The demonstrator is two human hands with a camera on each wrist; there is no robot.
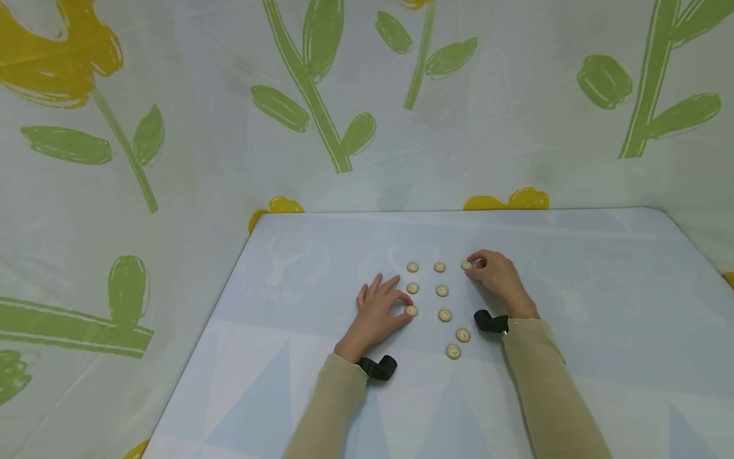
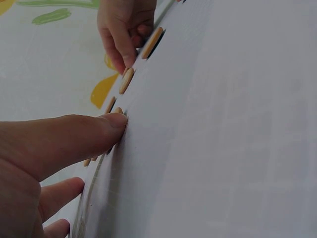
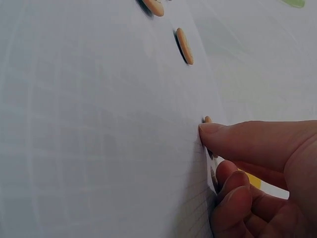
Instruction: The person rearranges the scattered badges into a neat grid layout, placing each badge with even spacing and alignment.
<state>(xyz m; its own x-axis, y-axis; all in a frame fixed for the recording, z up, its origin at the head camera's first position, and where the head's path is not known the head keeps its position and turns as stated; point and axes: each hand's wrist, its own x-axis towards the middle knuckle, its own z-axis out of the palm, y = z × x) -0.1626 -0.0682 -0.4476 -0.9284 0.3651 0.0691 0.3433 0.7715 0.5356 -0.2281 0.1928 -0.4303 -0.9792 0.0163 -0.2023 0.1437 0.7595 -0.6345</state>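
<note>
Round, pale wooden buttons lie flat on the table in the head view. My left hand (image 1: 375, 319) pinches the lowest button (image 1: 411, 311) of the left column between thumb and index finger, its other fingers spread. Above it in that column are two more buttons, the middle one (image 1: 412, 288) being nearest. At the top right, my right hand (image 1: 497, 275) holds a button (image 1: 466, 265) at its edges with thumb and index finger. In the right wrist view, the thumb (image 3: 233, 136) hides most of that button, and the remaining fingers are curled.
A middle column of three buttons (image 1: 441, 291) stands between the hands. Below it are two loose buttons, one (image 1: 462, 335) slightly right of the other (image 1: 453, 351). The pale patterned table (image 1: 258, 363) meets a flower-print curtain (image 1: 195, 146) at its back and left edges.
</note>
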